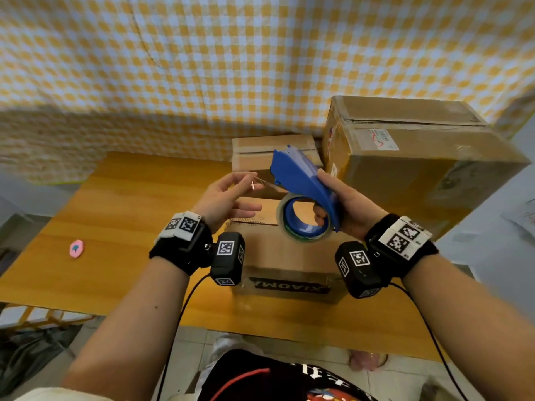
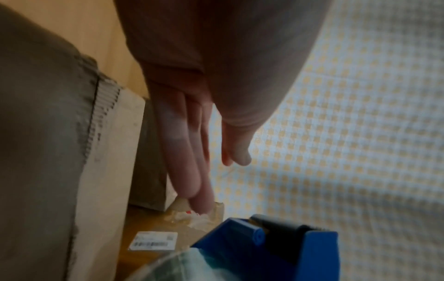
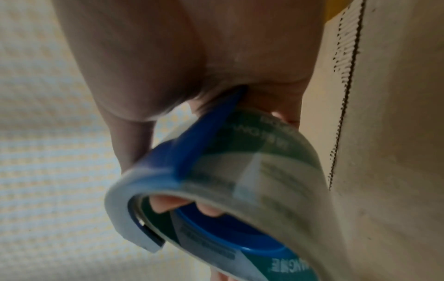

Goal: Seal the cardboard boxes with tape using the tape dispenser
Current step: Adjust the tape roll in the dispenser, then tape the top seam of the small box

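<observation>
On the wooden table (image 1: 121, 198), well to the left, lies a small pink object (image 1: 76, 248), clear of the work. The left hand (image 1: 224, 198) pinches the free end of the clear tape (image 1: 256, 183) between thumb and forefinger, its other fingers loosely extended, above the near cardboard box (image 1: 286, 256). That strip looks thin, limp and sticky, likely to fold onto itself, so it is best kept taut and gripped only at its tip. To its right, the right hand (image 1: 344, 206) is wrapped round the blue tape dispenser (image 1: 301, 175), fingers curled through the core of the tape roll (image 1: 304, 219). The dispenser looks like light, stiff plastic, best gripped through the roll, away from the cutter at its nose. It hangs in the air just over the near box, its nose level with the left fingertips. A smaller box (image 1: 272, 151) and a large box (image 1: 419, 157) stand behind.
</observation>
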